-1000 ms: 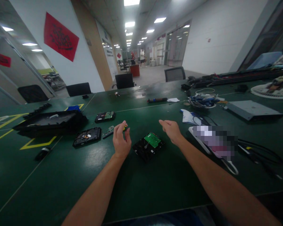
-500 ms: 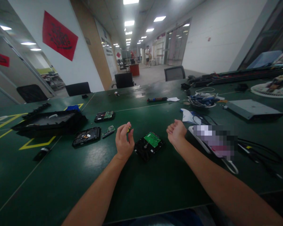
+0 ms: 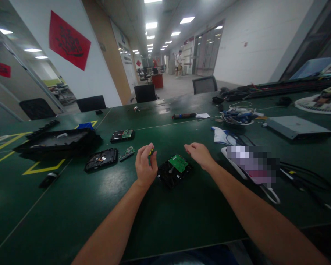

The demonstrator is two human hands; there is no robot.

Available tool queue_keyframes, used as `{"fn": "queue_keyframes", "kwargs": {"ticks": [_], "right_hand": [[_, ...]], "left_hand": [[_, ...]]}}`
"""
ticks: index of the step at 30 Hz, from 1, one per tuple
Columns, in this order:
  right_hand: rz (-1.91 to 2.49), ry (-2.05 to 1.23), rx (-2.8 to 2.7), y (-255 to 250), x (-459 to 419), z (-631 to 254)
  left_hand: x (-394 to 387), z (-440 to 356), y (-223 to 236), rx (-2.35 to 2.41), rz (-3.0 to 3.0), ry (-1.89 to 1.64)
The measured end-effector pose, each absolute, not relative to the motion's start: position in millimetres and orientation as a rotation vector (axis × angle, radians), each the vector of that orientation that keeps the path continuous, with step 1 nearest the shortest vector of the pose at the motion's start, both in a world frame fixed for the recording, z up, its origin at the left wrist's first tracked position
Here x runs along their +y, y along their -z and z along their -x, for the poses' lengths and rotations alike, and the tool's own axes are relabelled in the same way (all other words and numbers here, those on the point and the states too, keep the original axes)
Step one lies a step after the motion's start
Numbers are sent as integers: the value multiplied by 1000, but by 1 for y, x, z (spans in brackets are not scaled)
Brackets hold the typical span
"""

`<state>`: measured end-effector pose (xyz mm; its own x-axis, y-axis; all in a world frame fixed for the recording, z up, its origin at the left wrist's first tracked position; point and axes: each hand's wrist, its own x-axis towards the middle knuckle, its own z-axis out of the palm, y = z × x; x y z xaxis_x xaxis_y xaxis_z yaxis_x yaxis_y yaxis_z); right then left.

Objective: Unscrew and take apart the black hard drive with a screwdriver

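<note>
A hard drive [image 3: 169, 178] with a green circuit board [image 3: 179, 163] on its upper face lies on the table between my hands. At its left edge, my left hand [image 3: 146, 165] is raised with the fingers closed round a small yellow-and-black object [image 3: 151, 151], mostly hidden by them. My right hand [image 3: 200, 156] hovers above the drive's right side, thumb and fingers pressed together. Whatever they hold, if anything, cannot be made out. To the left lie an opened drive casing [image 3: 101, 160], a loose small circuit board [image 3: 127, 153] and another hard drive [image 3: 122, 135].
Left stands a black tray-like housing [image 3: 57, 141]. On the right are a white power strip or similar [image 3: 234, 162], partly pixelated, black cables [image 3: 306, 175], a grey metal box [image 3: 298, 127] and a bundle of wires [image 3: 238, 116]. A dark pen-like tool [image 3: 183, 115] lies farther back. A person [image 3: 179, 62] is in the far corridor.
My right hand has moved left toward the hard drive and turned, its fingers now pointing left. My left hand and the drive have stayed put. The distant person has shifted right.
</note>
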<state>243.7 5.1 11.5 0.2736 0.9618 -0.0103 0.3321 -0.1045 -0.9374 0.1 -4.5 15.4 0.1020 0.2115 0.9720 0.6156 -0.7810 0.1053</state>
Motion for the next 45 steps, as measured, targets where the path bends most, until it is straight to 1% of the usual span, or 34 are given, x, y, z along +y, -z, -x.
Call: {"fn": "queue_keyframes", "kwargs": {"ticks": [1, 3, 5, 8, 11, 17, 28, 45], "right_hand": [[1657, -833, -1287, -13, 3, -243], [1791, -720, -1601, -18, -2, -242], [1834, -725, -1792, -21, -5, -240], [1807, -756, -1950, -24, -9, -238], [1805, -714, -2028, -25, -14, -233], [1789, -625, -2109, -25, -24, -219], [1688, -852, -2247, -31, -22, -234], [1601, -958, -2066, -22, -13, -243]], "left_hand": [[-4, 0, -15, -814, 2060, 1727], [-4, 0, -15, -815, 2064, 1729], [-3, 0, -15, -811, 2062, 1728], [-3, 1, -14, -805, 2056, 1722], [-2, 1, -13, -817, 2054, 1718], [-3, 2, -14, -865, 2054, 1687], [-3, 2, -14, -839, 2059, 1697], [-5, 3, -14, -885, 2058, 1710]]}}
